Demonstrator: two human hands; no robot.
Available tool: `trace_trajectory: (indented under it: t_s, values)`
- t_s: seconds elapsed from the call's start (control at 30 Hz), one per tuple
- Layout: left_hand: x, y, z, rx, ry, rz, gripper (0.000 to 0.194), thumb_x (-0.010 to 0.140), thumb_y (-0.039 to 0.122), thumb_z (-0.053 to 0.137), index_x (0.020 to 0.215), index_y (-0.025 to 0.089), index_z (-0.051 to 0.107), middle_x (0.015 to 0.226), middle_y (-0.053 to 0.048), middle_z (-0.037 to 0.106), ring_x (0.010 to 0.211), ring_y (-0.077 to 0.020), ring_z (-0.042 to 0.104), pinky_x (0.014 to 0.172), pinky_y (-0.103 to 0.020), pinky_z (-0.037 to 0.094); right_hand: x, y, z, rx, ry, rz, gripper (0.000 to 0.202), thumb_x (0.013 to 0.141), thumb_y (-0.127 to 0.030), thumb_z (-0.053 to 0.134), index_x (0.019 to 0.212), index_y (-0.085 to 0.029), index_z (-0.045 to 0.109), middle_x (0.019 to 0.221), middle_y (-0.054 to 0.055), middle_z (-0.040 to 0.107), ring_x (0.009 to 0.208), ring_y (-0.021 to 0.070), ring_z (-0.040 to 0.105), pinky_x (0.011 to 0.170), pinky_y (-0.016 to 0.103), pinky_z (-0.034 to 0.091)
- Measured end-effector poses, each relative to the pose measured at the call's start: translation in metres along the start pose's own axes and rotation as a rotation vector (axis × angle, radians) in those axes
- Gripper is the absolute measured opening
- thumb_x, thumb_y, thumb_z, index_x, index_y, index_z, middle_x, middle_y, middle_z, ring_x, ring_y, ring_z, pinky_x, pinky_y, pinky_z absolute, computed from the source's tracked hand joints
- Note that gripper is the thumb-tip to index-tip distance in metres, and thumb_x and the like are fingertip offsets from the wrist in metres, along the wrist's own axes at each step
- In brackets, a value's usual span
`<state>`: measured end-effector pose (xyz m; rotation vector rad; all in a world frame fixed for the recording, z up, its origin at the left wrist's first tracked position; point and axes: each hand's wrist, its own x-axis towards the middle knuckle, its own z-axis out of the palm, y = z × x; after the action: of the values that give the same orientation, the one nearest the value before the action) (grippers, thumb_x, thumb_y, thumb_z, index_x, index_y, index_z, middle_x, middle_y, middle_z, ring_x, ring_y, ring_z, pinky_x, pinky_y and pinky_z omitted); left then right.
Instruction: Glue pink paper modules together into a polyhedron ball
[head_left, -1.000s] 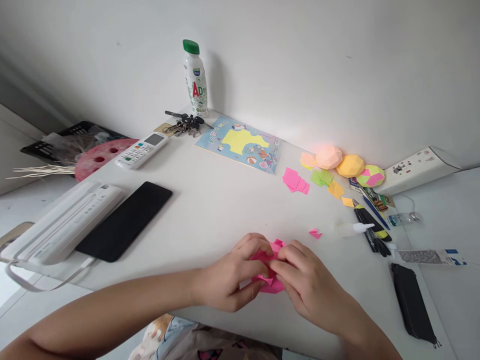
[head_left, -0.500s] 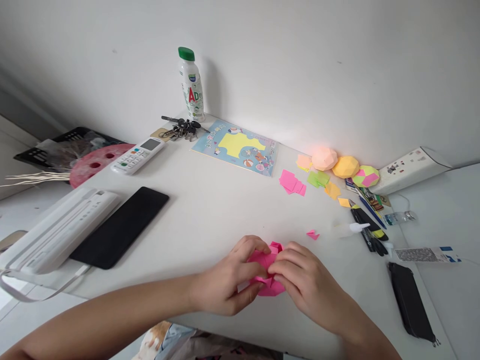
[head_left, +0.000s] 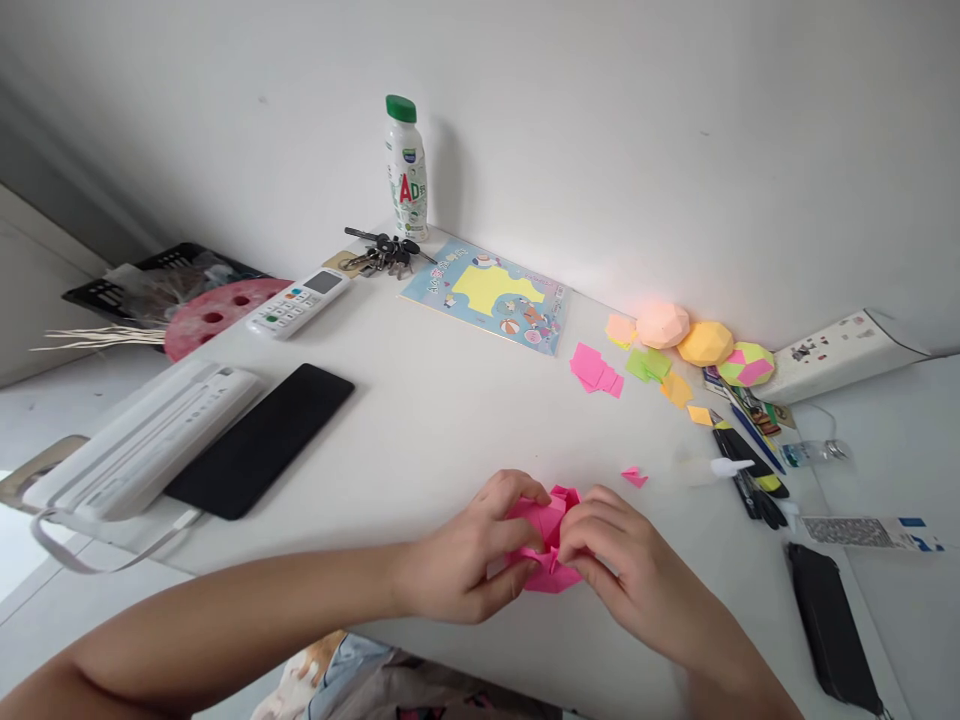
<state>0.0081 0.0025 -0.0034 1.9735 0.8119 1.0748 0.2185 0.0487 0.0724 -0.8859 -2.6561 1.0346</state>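
Note:
Both hands are on a pink folded-paper piece point(head_left: 551, 580) low in the middle of the table. My left hand point(head_left: 480, 550) grips its left side, fingers curled over the folds and thumb below. Closed at the piece's right edge, my right hand point(head_left: 611, 550) has its fingertips pressed on the paper; they hide part of it. A gap between the folds shows in the piece's middle. Just beyond, a small pink folded paper unit point(head_left: 634, 477) lies loose on the table.
Pink paper sheets point(head_left: 596, 371), green sheets point(head_left: 648, 365) and faceted paper balls point(head_left: 705, 343) lie at the back right. A glue bottle point(head_left: 712, 470), pens and a black case point(head_left: 834, 628) are on the right. A phone point(head_left: 262, 440), a remote point(head_left: 300, 303) and a bottle point(head_left: 407, 175) stand leftward.
The view has shifted slightly, so things on the table appear further right. My right hand has drawn a little away from my left, and the gap in the pink paper shows more.

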Motion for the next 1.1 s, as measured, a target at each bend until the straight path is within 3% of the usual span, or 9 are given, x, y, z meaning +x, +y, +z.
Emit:
trace_trajectory:
  t_s: [0.33,0.53,0.83,1.1]
  values:
    - [0.002,0.003,-0.001,0.001,-0.013,0.004,0.023,0.081,0.008,0.053,0.102,0.016,0.057,0.116,-0.015,0.043,0.122,-0.0299,0.043,0.101,-0.047,0.046,0.003,0.001,0.001,0.039,-0.025,0.03,0.023,0.092,-0.002,0.046,0.085,-0.023,0.054,0.085,0.002,0.058,0.091,0.0192,0.052,0.074,0.031,0.048]
    - [0.002,0.002,-0.002,-0.06,-0.014,-0.045,0.029,0.075,0.006,0.052,0.102,0.015,0.057,0.119,-0.014,0.039,0.123,-0.0305,0.041,0.097,-0.044,0.05,0.003,-0.002,-0.002,0.04,-0.027,0.087,0.021,0.094,-0.006,0.048,0.096,-0.025,0.058,0.088,0.002,0.057,0.091,0.0184,0.053,0.075,0.03,0.048]
    - [0.003,-0.006,-0.008,-0.077,-0.076,-0.099,0.018,0.076,0.009,0.054,0.092,0.016,0.057,0.118,-0.014,0.043,0.128,-0.0316,0.04,0.103,-0.046,0.046,0.002,0.007,-0.001,0.125,-0.009,0.157,0.021,0.09,-0.009,0.055,0.1,-0.027,0.06,0.092,0.002,0.05,0.089,0.0166,0.056,0.08,0.031,0.05]
    - [0.004,-0.006,-0.01,-0.101,-0.118,-0.162,0.008,0.08,0.013,0.055,0.087,0.016,0.057,0.123,-0.015,0.045,0.129,-0.0307,0.041,0.103,-0.046,0.046,0.004,0.01,0.005,0.213,0.064,0.109,0.018,0.09,-0.008,0.055,0.092,-0.025,0.062,0.089,0.002,0.049,0.086,0.0158,0.055,0.072,0.027,0.049]
